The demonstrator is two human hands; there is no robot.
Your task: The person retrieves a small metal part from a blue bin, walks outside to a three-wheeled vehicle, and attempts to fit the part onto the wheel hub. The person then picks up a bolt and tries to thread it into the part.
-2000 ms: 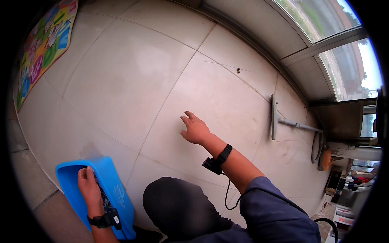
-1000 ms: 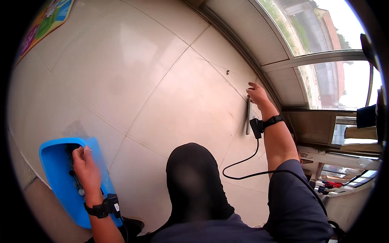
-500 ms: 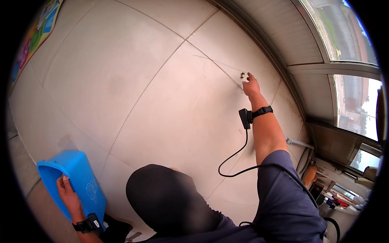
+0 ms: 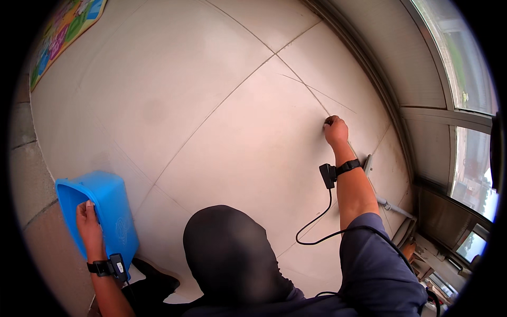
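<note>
1. Right hand (image 4: 338,132): its grip seems pinched around a small dark object (image 4: 328,122), largely hidden by fingers, at the floor (image 4: 237,121).
2. The object is probably light and hard; pinching its sides should suit.
3. Left hand (image 4: 90,227): its grip clasps the blue bin (image 4: 117,208) by the rim, beside the person.
4. The bin looks light, stiff, smooth; its rim offers the best hold.

Home-like room: pale tiled floor (image 4: 237,132), colourful patterned mat (image 4: 66,33), framed windows (image 4: 471,166), grey floor-cleaning tube (image 4: 393,207).
</note>
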